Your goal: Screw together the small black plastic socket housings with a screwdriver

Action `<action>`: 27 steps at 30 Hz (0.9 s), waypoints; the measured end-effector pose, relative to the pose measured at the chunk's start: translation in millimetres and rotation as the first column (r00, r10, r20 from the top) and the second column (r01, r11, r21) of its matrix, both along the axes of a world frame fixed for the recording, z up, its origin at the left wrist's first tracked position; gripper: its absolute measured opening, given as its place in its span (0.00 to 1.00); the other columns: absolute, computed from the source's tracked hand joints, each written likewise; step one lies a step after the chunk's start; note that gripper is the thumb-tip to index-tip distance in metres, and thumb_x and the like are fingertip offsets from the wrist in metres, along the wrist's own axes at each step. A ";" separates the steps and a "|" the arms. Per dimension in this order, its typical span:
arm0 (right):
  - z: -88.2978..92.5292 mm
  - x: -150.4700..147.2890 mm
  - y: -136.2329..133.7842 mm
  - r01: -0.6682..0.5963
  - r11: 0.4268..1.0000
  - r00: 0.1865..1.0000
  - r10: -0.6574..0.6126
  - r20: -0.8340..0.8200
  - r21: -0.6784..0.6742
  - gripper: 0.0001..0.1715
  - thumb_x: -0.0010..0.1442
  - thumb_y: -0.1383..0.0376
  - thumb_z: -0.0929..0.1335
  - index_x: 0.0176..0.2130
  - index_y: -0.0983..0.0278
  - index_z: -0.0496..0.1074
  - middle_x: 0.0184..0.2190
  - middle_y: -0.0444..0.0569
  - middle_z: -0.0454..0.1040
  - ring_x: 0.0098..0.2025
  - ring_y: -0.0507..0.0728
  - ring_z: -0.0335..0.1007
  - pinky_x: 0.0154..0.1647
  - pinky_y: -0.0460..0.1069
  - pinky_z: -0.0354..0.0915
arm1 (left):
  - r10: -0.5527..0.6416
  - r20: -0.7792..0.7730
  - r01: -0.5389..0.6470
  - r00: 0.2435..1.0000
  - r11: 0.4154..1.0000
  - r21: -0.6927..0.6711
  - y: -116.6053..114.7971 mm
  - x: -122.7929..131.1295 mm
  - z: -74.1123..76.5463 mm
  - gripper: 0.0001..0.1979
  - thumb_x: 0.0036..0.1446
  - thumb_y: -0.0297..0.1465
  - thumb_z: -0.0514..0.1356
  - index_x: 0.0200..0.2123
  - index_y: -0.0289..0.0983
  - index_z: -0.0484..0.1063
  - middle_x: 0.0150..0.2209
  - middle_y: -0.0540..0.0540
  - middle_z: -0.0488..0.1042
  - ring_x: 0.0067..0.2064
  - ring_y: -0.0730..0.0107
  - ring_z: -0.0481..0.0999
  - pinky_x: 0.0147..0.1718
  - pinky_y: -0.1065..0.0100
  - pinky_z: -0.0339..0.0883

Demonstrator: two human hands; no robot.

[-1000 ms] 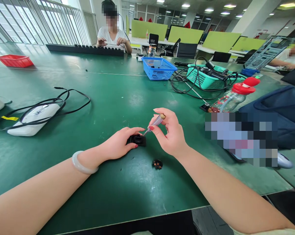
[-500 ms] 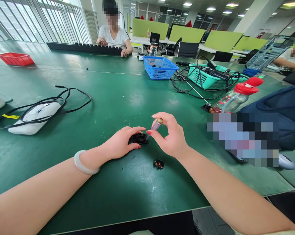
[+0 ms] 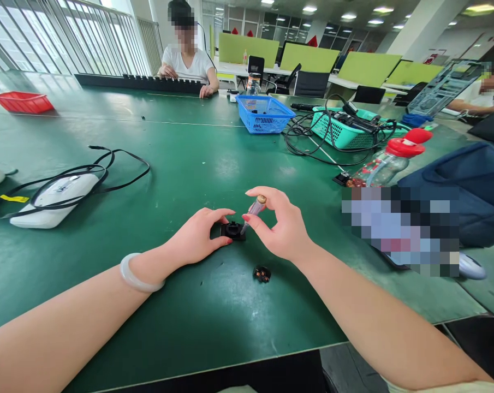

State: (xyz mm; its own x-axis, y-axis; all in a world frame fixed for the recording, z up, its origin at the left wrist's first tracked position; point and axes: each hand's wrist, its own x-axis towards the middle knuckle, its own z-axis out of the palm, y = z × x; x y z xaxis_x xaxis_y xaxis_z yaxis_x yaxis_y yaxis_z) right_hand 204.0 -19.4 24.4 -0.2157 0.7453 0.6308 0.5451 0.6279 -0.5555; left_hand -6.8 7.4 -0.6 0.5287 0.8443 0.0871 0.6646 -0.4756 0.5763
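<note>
A small black plastic part (image 3: 233, 230) with a raised ring lies on the green table, gripped between the thumb and fingers of my left hand (image 3: 200, 234). Some of those fingers are hidden behind it. My right hand (image 3: 280, 225) pinches a slim screwdriver (image 3: 257, 206) with a translucent purplish handle and a gold-coloured end. It leans over, its thin tip down at the right side of the black part. Closer to me lies a separate small black piece with copper-coloured contacts (image 3: 262, 274), touched by neither hand.
A white device wrapped in black cable (image 3: 54, 199) lies to the left. Further off are a red tray (image 3: 22, 102), a blue basket (image 3: 265, 115) and a teal basket with cables (image 3: 340, 134). A red-lidded bottle (image 3: 388, 158) and dark blue bag stand right. A person sits across the table.
The view has shifted slightly. My left forefinger has drawn back a little over the black part, so more of its ring shows. The screwdriver stays at the part's right side.
</note>
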 end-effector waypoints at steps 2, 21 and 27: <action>-1.9 2.9 3.1 0.069 0.998 0.996 -0.068 -0.049 0.004 0.18 0.60 0.65 0.68 0.50 0.55 0.65 0.36 0.43 0.73 0.36 0.54 0.73 0.46 0.56 0.67 | 0.001 -0.013 -0.001 1.000 1.000 -0.005 0.0 0.1 0.4 0.25 0.55 0.36 0.62 0.57 0.46 0.65 0.46 0.47 0.76 0.50 0.58 0.71 0.53 0.53 0.67; -7.9 6.0 8.8 0.092 0.995 0.976 -0.096 -0.195 -0.031 0.16 0.61 0.63 0.67 0.49 0.56 0.63 0.39 0.45 0.73 0.36 0.54 0.74 0.45 0.56 0.69 | -0.015 -0.003 0.015 1.000 1.000 -0.010 2.2 -0.4 -3.0 0.24 0.58 0.32 0.58 0.58 0.46 0.64 0.50 0.48 0.75 0.56 0.57 0.68 0.57 0.51 0.64; -9.8 6.5 9.8 0.046 0.994 0.988 -0.061 -0.140 -0.103 0.17 0.62 0.65 0.66 0.51 0.56 0.62 0.38 0.45 0.74 0.39 0.56 0.74 0.47 0.58 0.69 | -0.020 0.004 0.020 1.000 0.999 -0.026 1.8 0.5 -1.9 0.23 0.58 0.32 0.58 0.58 0.46 0.64 0.50 0.48 0.76 0.56 0.57 0.67 0.58 0.51 0.64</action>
